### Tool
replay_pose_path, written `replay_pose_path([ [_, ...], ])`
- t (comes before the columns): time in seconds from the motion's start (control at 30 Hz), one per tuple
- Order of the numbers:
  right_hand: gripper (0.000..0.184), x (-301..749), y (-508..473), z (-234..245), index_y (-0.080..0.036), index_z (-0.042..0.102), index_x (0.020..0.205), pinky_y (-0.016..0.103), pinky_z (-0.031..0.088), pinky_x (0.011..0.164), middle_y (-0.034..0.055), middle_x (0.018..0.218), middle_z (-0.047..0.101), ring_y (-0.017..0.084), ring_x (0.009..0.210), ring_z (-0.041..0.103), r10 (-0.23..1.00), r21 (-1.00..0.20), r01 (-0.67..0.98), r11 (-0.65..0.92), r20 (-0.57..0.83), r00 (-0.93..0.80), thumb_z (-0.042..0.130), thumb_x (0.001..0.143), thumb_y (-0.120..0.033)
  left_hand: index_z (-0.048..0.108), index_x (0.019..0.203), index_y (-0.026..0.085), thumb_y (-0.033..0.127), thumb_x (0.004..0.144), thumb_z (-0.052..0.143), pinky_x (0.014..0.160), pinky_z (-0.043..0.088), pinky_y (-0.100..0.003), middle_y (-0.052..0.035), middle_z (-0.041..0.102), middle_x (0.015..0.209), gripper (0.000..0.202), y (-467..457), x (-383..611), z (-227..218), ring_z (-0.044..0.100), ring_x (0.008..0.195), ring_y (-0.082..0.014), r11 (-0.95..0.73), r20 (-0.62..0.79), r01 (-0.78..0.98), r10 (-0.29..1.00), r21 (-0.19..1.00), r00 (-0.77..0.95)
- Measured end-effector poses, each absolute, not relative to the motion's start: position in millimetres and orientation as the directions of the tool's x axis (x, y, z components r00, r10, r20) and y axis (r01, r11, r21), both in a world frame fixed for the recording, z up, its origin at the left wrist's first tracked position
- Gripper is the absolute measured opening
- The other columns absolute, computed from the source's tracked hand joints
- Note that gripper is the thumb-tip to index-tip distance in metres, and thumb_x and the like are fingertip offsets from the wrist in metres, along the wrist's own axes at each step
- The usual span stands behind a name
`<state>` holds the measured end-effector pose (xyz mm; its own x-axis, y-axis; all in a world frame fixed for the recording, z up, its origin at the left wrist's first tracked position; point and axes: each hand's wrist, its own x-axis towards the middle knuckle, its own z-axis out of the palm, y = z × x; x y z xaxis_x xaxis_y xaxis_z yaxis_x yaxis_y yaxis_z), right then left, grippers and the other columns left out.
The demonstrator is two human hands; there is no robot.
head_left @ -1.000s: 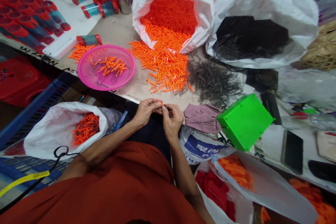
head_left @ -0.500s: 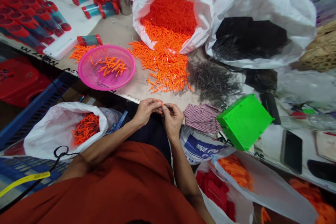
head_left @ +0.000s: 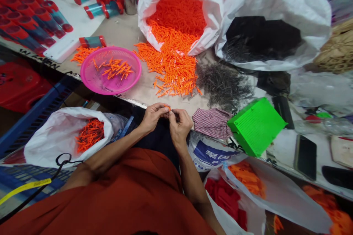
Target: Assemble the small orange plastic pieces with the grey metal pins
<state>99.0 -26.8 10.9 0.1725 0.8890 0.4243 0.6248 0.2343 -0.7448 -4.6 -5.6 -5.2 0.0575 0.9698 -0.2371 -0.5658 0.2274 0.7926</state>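
Note:
My left hand (head_left: 152, 116) and my right hand (head_left: 179, 125) meet at the table's near edge, fingers pinched together. A small orange plastic piece (head_left: 167, 108) shows between the fingertips of my left hand. My right hand's fingers are curled tight against it; what they hold is hidden. Just beyond lies a heap of orange plastic pieces (head_left: 172, 68) spilling from a white bag (head_left: 209, 18). A pile of thin dark metal pins (head_left: 224, 86) lies to the right of the heap.
A pink basket (head_left: 93, 77) with some orange pieces sits at left. A green perforated box (head_left: 256, 125), a checked cloth (head_left: 212, 122) and a phone (head_left: 305, 156) lie at right. Red-capped tubes (head_left: 33, 22) fill the far left. A bag of orange pieces (head_left: 55, 136) hangs below.
Both hands stay pinched together at the table edge; only small finger movements show. The view has shifted slightly.

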Motion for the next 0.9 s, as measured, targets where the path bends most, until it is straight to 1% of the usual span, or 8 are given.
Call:
replay_pose_path([
  [0.3, 0.011, 96.1, -25.4, 14.6, -0.018, 0.059, 0.068, 0.023, 0.042, 0.054, -0.0017, 0.064, 0.059, 0.011, 0.056, 0.052, 0.891, -0.743, 0.636, 0.206, 0.412, 0.192, 0.058, 0.079, -0.023, 0.066, 0.073, 0.014, 0.021, 0.061, 0.072, 0.057, 0.048, -0.019, 0.0026, 0.063, 0.062, 0.015, -4.2, -7.0, -7.8, 0.058, 0.055, -0.0074, 0.235, -0.226, -0.560, 0.970, 0.795, 0.087],
  [0.5, 0.009, 99.8, -27.1, 13.1, -0.018, 0.062, 0.074, 0.024, 0.044, 0.056, -0.0001, 0.069, 0.063, 0.012, 0.062, 0.057, 0.925, -0.817, 0.542, 0.196, 0.338, 0.176, 0.058, 0.079, -0.025, 0.064, 0.071, 0.013, 0.023, 0.062, 0.072, 0.056, 0.050, -0.022, 0.0016, 0.062, 0.059, 0.016, -3.7, -8.0, -3.7, 0.058, 0.052, -0.0084, 0.243, -0.225, -0.571, 0.969, 0.784, 0.103],
  [0.6, 0.008, 101.6, -27.4, 13.0, -0.018, 0.063, 0.077, 0.024, 0.045, 0.058, 0.0005, 0.072, 0.064, 0.013, 0.064, 0.058, 0.934, -0.834, 0.514, 0.200, 0.321, 0.156, 0.058, 0.080, -0.024, 0.065, 0.072, 0.012, 0.024, 0.062, 0.072, 0.055, 0.050, -0.022, 0.0008, 0.062, 0.059, 0.017, -3.9, -9.0, -2.2, 0.058, 0.052, -0.0091, 0.251, -0.230, -0.568, 0.967, 0.784, 0.111],
  [0.7, 0.009, 101.4, -28.3, 14.0, -0.018, 0.063, 0.078, 0.024, 0.045, 0.058, 0.0007, 0.073, 0.063, 0.013, 0.065, 0.058, 0.924, -0.818, 0.526, 0.235, 0.355, 0.140, 0.056, 0.081, -0.022, 0.065, 0.072, 0.011, 0.024, 0.062, 0.073, 0.055, 0.050, -0.022, 0.0002, 0.063, 0.059, 0.018, -4.2, -9.7, -1.3, 0.059, 0.053, -0.0095, 0.266, -0.244, -0.564, 0.963, 0.782, 0.116],
  [0.83, 0.008, 100.2, -29.5, 16.4, -0.018, 0.061, 0.077, 0.025, 0.044, 0.059, 0.0010, 0.073, 0.063, 0.012, 0.065, 0.057, 0.890, -0.749, 0.596, 0.288, 0.439, 0.121, 0.055, 0.081, -0.019, 0.065, 0.072, 0.011, 0.025, 0.060, 0.074, 0.055, 0.050, -0.023, 0.0001, 0.063, 0.058, 0.020, -4.3, -10.6, 0.4, 0.059, 0.052, -0.0098, 0.289, -0.266, -0.564, 0.956, 0.774, 0.125],
  [0.9, 0.008, 100.3, -29.5, 17.2, -0.018, 0.060, 0.077, 0.025, 0.044, 0.059, 0.0010, 0.073, 0.062, 0.012, 0.064, 0.056, 0.886, -0.741, 0.604, 0.293, 0.448, 0.119, 0.054, 0.081, -0.019, 0.065, 0.072, 0.011, 0.026, 0.060, 0.074, 0.055, 0.051, -0.024, -0.0002, 0.063, 0.058, 0.021, -4.1, -11.0, 1.5, 0.059, 0.052, -0.0101, 0.296, -0.274, -0.564, 0.954, 0.771, 0.125],
])
